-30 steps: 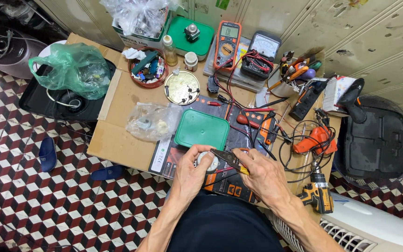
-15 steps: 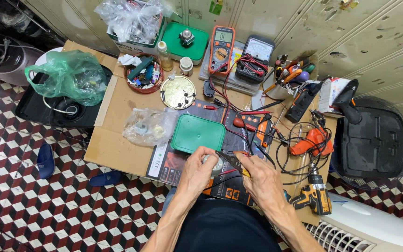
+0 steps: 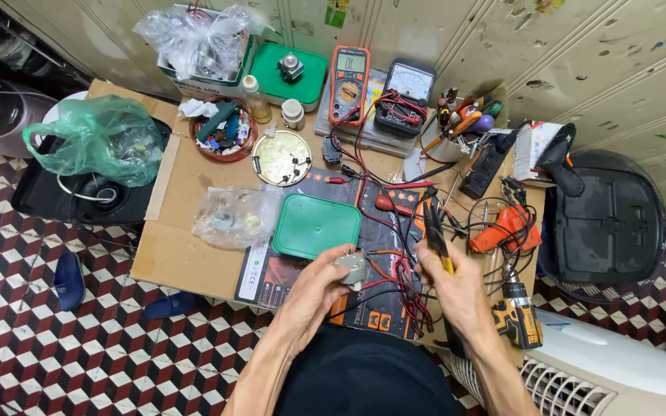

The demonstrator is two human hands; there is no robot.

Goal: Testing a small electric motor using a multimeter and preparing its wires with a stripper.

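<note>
Two hands work close together over the near edge of the counter (image 3: 194, 262). The left hand (image 3: 314, 289) has its grip closed around a small grey motor-like part (image 3: 351, 269), held between the fingertips, with thin red and black wires (image 3: 395, 281) running out from it to the right. The right hand (image 3: 456, 289) has its grip closed on a pair of pliers (image 3: 435, 235) with a yellow and black handle; the tool's long axis runs away from the person, its tip pointing toward the far side of the counter and leaning a little to the left. The grey part lies to the left of the right grip, near but not touching the pliers, and the wires cross the space between them. The left hand is the one already on the part; the right hand is beside it. Just beyond the left grip lies a green square lid (image 3: 316, 226), and farther beyond it a round brass-coloured plate (image 3: 280, 157). To the right of the right grip, an orange tool (image 3: 506, 227) and a yellow cordless drill (image 3: 519, 320) rest near tangled cables.
</note>
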